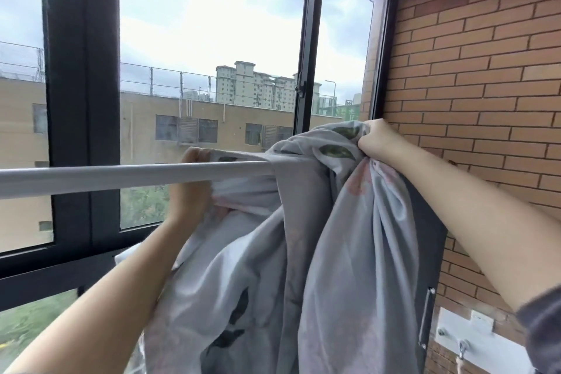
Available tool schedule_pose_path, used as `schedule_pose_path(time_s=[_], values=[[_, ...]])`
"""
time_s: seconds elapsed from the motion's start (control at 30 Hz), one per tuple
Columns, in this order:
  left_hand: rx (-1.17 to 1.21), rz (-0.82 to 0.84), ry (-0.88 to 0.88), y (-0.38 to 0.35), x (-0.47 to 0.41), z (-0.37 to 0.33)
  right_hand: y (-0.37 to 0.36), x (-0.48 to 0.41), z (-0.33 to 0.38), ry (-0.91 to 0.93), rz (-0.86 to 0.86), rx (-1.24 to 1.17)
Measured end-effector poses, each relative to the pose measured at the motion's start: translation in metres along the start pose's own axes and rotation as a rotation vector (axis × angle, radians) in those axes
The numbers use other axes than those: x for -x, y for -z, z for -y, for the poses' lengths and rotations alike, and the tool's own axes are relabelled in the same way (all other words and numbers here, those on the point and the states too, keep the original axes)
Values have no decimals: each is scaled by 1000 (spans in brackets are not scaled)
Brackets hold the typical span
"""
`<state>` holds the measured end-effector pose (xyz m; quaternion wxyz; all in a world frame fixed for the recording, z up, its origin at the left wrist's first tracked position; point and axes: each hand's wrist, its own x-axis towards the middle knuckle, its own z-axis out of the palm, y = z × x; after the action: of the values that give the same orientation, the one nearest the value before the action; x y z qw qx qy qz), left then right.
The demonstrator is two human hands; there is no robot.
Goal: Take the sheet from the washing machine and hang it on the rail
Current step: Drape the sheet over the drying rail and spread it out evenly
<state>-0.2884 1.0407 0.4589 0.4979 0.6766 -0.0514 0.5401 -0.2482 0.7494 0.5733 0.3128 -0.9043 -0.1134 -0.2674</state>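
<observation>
A pale grey sheet with green leaf and pink prints hangs in bunched folds over the right end of a grey metal rail that runs across the view at chest height. My left hand reaches behind the rail and grips a fold of the sheet at about the rail's middle. Higher up on the right, above the rail, my right hand is clenched on a bunched top edge of the sheet. The sheet's lower part falls out of the frame.
Large windows with dark frames stand just behind the rail. A brick wall closes the right side, with a dark cabinet door and handle and a white wall plate with a hook low on it.
</observation>
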Motion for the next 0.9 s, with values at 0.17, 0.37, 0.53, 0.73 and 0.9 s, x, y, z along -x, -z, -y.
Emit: schedule_pose_path(time_s=[0.17,0.37,0.53,0.73,0.9], values=[[-89,194,14,5,38,3,-9,20,10,121,-100,336],[63,334,61,5,88,-20,-28,67,4,577,-425,497],[-49,576,105,1,121,-16,-84,161,-16,548,-280,541],[-307,677,173,-11,145,-17,-106,174,-37,337,-250,607],[-373,516,297,-6,141,4,-86,167,-51,393,-296,459]])
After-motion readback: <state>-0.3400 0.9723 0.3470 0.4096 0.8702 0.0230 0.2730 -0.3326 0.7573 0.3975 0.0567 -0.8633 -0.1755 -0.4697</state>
